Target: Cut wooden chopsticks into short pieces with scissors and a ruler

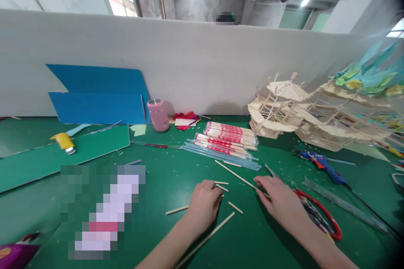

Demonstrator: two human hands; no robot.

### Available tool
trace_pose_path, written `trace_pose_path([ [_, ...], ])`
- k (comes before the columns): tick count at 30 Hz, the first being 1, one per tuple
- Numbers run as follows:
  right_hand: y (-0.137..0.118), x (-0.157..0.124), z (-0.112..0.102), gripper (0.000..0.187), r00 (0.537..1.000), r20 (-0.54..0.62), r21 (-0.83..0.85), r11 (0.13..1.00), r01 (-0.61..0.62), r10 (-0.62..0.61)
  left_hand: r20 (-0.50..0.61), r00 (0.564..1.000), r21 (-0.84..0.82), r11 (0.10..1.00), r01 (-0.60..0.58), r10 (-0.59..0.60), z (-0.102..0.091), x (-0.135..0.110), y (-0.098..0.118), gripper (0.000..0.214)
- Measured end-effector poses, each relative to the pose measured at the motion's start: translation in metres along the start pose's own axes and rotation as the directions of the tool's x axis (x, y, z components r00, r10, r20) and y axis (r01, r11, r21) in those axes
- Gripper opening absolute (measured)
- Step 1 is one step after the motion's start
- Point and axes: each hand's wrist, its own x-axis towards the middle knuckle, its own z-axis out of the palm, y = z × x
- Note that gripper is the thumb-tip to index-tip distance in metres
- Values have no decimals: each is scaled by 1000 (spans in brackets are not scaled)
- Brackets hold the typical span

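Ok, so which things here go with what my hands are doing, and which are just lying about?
Likely part of it:
- long stick at your right hand
- short stick pieces near your left hand
- probably the bagged sticks

Seemingly just lying about:
- pink container
- blue panels
- yellow tool

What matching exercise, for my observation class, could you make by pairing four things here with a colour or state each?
Column one:
1. Right hand
2. Corded glue gun
3. Stick packets
4. Round container

Column two:
A. Clear wrapping with red markings
B. Mostly pink
C. Fingers on a long thin stick
D. Mostly blue

Pairs: 1-C, 2-D, 3-A, 4-B
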Motion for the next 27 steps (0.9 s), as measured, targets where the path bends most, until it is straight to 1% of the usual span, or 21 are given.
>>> trace_pose_path([
  [2,-10,14,2,22,998,47,-16,999,38,-37,-3,1000,-4,1000,-11,11,1,-1,-2,22],
  [4,-15,25,3,21,996,81,-38,998,44,-41,-2,1000,-10,1000,-18,18,2,-2,-3,19],
  [8,-15,38,4,17,987,155,-95,994,46,-31,10,999,-17,999,-30,30,-3,-4,-6,12],
  [11,-12,41,5,17,983,182,-123,991,44,-21,18,1000,-5,1000,-26,26,-10,-8,-9,10],
  [14,-10,41,6,14,983,181,-122,992,35,-13,22,1000,24,1000,7,-7,-17,-15,-12,10],
  [17,-8,36,3,11,988,153,-87,996,32,-18,25,999,52,998,37,-38,-20,-21,-12,11],
  [20,-6,29,-7,11,994,105,-35,999,36,-32,20,998,61,997,51,-52,-22,-25,-11,11],
  [22,-4,23,-16,16,996,72,0,999,47,-47,9,998,54,997,62,-62,-25,-26,-11,14],
  [23,-3,20,-20,18,996,50,24,997,73,-74,-1,998,47,996,70,-70,-27,-26,-12,16],
  [25,-4,12,-26,21,983,-3,76,981,181,-181,-23,996,28,996,90,-89,-34,-26,-17,21],
  [27,-9,4,-29,21,945,-43,104,940,326,-323,-41,993,7,994,108,-108,-42,-28,-23,24],
])
